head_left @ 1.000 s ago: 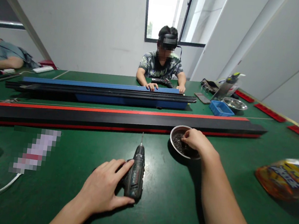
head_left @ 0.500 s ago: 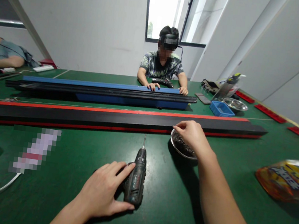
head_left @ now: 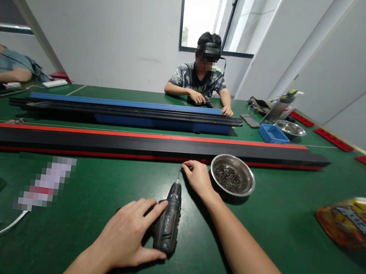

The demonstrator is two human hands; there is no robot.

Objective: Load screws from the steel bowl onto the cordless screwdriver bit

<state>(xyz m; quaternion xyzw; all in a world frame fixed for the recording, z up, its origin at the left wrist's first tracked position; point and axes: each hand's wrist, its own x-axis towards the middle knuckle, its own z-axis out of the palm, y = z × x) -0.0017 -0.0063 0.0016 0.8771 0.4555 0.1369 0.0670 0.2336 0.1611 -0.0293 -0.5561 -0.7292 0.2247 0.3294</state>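
Observation:
A dark power drill lies on the green table, its thin bit pointing away from me. My left hand is wrapped round the drill from the left. At the tip of the bit, the thumb and forefinger of my right hand are pinched together; whatever is between them is too small to make out. Just right of that hand stands a metal bowl holding many small dark screws. Beyond both hands a long black bar with red edges stretches across the table.
Across the table, a person sits behind blue and black bars. A blue tray and another metal bowl stand back right. An orange pouch lies at the right. Another person is far left.
My right hand has moved left from over the screw bowl to the drill bit's tip, uncovering the bowl. The person opposite has moved a hand back to a dark tool.

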